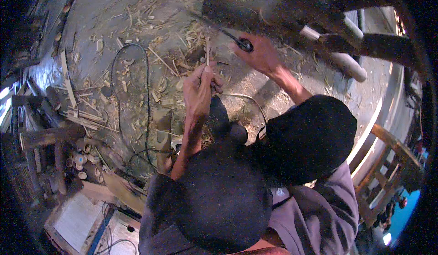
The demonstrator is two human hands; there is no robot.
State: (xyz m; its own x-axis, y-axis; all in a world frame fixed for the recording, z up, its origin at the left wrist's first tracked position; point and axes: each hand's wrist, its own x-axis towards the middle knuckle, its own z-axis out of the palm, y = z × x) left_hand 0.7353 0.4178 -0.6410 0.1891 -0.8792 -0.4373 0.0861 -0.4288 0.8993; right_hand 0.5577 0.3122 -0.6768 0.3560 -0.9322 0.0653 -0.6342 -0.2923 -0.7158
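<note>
My left hand (pixel 199 87) pinches a thin, pale wooden stick (pixel 208 54) between thumb and fingers, its free end pointing up and away from me. To the right, my right hand (pixel 260 56) is closed around the dark handle of a knife (pixel 222 30). The narrow dark blade slants to the far left, beyond the stick's tip and apart from it, and its far end is blurred. Both hands are above my dark-clad knees (pixel 310 136). Wood shavings (pixel 159 88) lie scattered on the floor beneath and around them.
A dark cable (pixel 147 79) loops over the floor at left. Long wooden strips (pixel 68 84) and small round wooden pieces (pixel 80 161) lie farther left. Thick logs (pixel 232 10) and dark timbers stand at the far right. A wooden frame (pixel 388 138) is at right.
</note>
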